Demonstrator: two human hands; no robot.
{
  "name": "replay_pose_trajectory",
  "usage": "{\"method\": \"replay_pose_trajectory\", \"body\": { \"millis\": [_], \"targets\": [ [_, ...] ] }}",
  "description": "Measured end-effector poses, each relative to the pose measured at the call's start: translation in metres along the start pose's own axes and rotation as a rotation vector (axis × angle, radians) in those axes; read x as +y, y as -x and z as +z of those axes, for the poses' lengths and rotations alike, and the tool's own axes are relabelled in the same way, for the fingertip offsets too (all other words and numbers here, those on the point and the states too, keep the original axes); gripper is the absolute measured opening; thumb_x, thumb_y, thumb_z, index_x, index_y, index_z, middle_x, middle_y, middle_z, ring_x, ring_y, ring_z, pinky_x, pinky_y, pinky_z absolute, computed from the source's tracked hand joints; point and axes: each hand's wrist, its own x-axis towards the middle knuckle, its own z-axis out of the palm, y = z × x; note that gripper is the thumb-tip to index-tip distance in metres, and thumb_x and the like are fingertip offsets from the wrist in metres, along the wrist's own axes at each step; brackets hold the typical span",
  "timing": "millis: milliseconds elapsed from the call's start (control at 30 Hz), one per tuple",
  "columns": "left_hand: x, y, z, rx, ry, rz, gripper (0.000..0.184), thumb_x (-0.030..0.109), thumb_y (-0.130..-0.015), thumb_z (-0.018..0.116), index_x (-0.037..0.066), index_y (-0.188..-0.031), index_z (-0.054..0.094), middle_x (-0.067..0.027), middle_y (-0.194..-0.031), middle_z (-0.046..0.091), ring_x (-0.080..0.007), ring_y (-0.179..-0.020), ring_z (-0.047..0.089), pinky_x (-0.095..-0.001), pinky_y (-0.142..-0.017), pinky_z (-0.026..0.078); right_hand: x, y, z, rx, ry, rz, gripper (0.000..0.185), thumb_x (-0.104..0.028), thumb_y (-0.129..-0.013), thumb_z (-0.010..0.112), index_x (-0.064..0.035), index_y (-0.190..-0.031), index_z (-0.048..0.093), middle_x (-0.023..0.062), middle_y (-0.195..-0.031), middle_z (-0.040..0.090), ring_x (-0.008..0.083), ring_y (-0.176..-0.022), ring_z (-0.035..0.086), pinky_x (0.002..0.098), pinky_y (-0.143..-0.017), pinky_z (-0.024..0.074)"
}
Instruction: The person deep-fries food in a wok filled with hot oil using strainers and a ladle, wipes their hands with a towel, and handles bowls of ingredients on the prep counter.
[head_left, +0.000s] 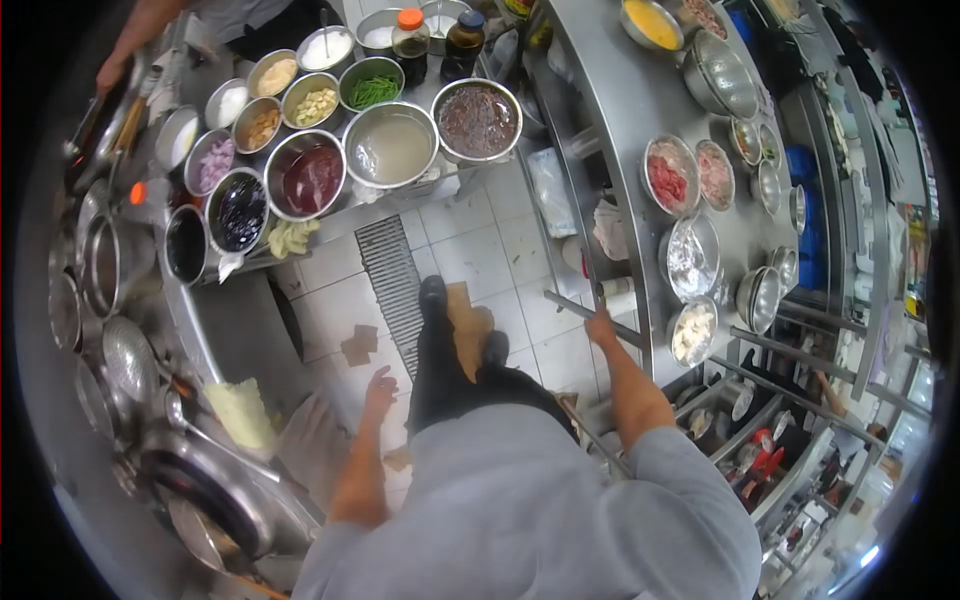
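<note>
Work looks to be between steps as the wearer stands on white floor tiles (pixel 470 245), black shoes (pixel 433 300) pointing up the aisle beside a slotted metal drain (pixel 385 265). Left hand (pixel 378 392) hangs low over the floor, fingers loosely parted, holding nothing. And across to the right hand (pixel 600 325), down by a slim grey metal bar (pixel 568 304), fingers bent; whether they grip it, cannot tell. Nearest on the long steel counter (pixel 645 105) sits a round silver metal bowl of pale white chunks (pixel 694 332), close to the edge. Reaching for that bowl would, by the look of it, call for lifting the right hand clear of the edge, fingers widening. Now the murky parts: right fingertips hidden, lower shelves blurred, another person's forearm (pixel 140 38) cut off, leftmost pans fading into the dark rim.
</note>
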Motion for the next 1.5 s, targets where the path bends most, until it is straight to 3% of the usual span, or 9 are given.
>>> {"method": "replay_pose_trajectory", "body": {
  "millis": [567,700,800,1067,1133,1167,1367,1433,1500],
  "targets": [
    [0.021,-0.028,-0.068,0.02,-0.198,-0.087,0.044,0.02,-0.089,0.055,0.012,-0.132,0.048,-0.0056,-0.097,0.059,-0.017,-0.081,0.061,-0.0333,-0.063,0.053,-0.042,-0.175,-0.022,0.217,0.249,0.127,0.055,-0.01,-0.079,0.055,0.0019,-0.131,0.043,0.0218,-0.135,0.046,0.0384,-0.121,0.049,0.0403,-0.105,0.038],
    [-0.024,-0.076,-0.082,-0.138,-0.393,0.166,0.044,0.021,-0.089,0.055,0.013,-0.132,0.048,-0.0055,-0.098,0.06,-0.0173,-0.081,0.062,-0.0332,-0.062,0.052,-0.096,-0.1,-0.029,0.187,-0.082,0.033,0.057,-0.017,-0.08,0.06,-0.0014,-0.133,0.044,0.0253,-0.141,0.035,0.0377,-0.129,0.038,0.0418,-0.107,0.0341],
    [0.042,-0.065,-0.033,-0.048,-0.326,-0.099,0.043,0.021,-0.088,0.056,0.014,-0.13,0.049,-0.0049,-0.1,0.06,-0.0167,-0.08,0.062,-0.0327,-0.06,0.051,-0.122,-0.029,-0.03,0.265,-0.198,-0.233,0.053,-0.012,-0.08,0.061,-0.0007,-0.129,0.048,0.023,-0.137,0.04,0.0354,-0.121,0.048,0.0379,-0.102,0.0403],
    [0.115,-0.053,0.078,-0.113,-0.434,0.277,0.04,0.021,-0.092,0.051,0.009,-0.13,0.05,-0.0073,-0.097,0.062,-0.0172,-0.084,0.063,-0.0311,-0.058,0.053,-0.175,0.189,-0.143,-0.236,-0.92,-0.496,0.037,-0.005,-0.086,0.058,-0.0024,-0.123,0.056,0.0106,-0.126,0.049,0.0165,-0.102,0.059,0.0313,-0.086,0.0471],
    [0.093,-0.08,0.106,-0.051,-0.217,0.211,0.04,0.025,-0.094,0.049,0.006,-0.129,0.05,-0.0107,-0.107,0.062,-0.0211,-0.094,0.063,-0.0355,-0.072,0.056,-0.172,0.231,-0.169,-0.35,-0.963,-0.575,0.037,-0.001,-0.086,0.057,-0.0023,-0.123,0.057,0.0097,-0.125,0.049,0.0167,-0.102,0.059,0.0308,-0.087,0.0475],
    [0.126,-0.039,0.129,-0.158,0.497,-0.104,0.041,0.028,-0.095,0.048,0.005,-0.128,0.049,-0.0125,-0.117,0.06,-0.023,-0.103,0.061,-0.0366,-0.085,0.053,-0.166,0.248,-0.18,-0.45,-0.998,-0.629,0.038,0.002,-0.086,0.056,-0.0021,-0.123,0.057,0.0088,-0.124,0.049,0.017,-0.103,0.059,0.0303,-0.087,0.0479],
    [0.288,0.193,0.232,-0.344,-0.298,1.051,0.029,0.014,-0.085,0.058,0.006,-0.114,0.059,-0.0104,-0.112,0.06,-0.0214,-0.096,0.061,-0.0328,-0.083,0.051,-0.107,0.283,-0.191,-0.603,-0.792,-0.925,0.028,-0.002,-0.088,0.055,-0.0023,-0.115,0.061,0.0084,-0.117,0.055,0.0163,-0.105,0.056,0.0301,-0.087,0.0469],
    [0.318,0.263,0.256,-0.273,-0.38,1.257,0.027,0.007,-0.082,0.061,0.006,-0.109,0.061,-0.0098,-0.109,0.06,-0.0212,-0.092,0.062,-0.0315,-0.081,0.051,-0.095,0.28,-0.177,0.165,-0.491,-0.957,0.023,-0.008,-0.09,0.057,-0.0012,-0.111,0.062,0.0053,-0.11,0.059,0.0147,-0.1,0.057,0.029,-0.084,0.0462],
    [0.326,0.311,0.271,-0.2,-0.455,1.433,0.026,0.001,-0.079,0.063,0.006,-0.104,0.064,-0.0093,-0.106,0.06,-0.021,-0.089,0.062,-0.0301,-0.079,0.051,-0.094,0.26,-0.172,0.083,-0.667,-0.805,0.023,-0.01,-0.091,0.056,-0.002,-0.111,0.062,0.008,-0.117,0.059,0.0173,-0.104,0.057,0.0319,-0.083,0.048]
  ]
}}
